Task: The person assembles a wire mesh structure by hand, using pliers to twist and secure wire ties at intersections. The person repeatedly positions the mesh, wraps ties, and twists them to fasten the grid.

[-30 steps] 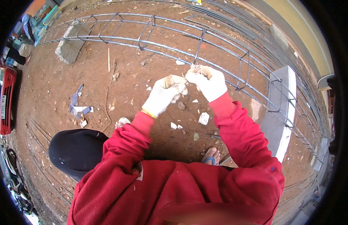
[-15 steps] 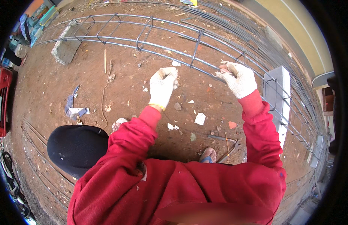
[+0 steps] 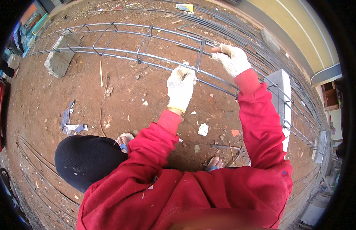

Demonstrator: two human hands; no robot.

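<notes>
A long rebar cage (image 3: pixel 158 59) of steel bars with square stirrups runs across in front of me. My left hand (image 3: pixel 181 87), in a white knit glove, is closed at the near bars, just left of a stirrup (image 3: pixel 200 55). Whatever is in its curled fingers is hidden. My right hand (image 3: pixel 232 60), gloved alike, is closed in a pinch over the far bars, right of that stirrup. Anything between its fingertips is too small to make out.
The cage rests on a concrete block (image 3: pixel 57 63) at left and a pale block (image 3: pixel 279 86) at right. Loose rebar (image 3: pixel 239 27) lies beyond it. A bent metal tool (image 3: pixel 233 149) lies by my foot, among tile shards (image 3: pixel 203 129) on bare dirt.
My left hand has moved right and forward to the cage beside the stirrup. The right hand has moved forward and slightly left, over the far bars. The view has shifted slightly.
</notes>
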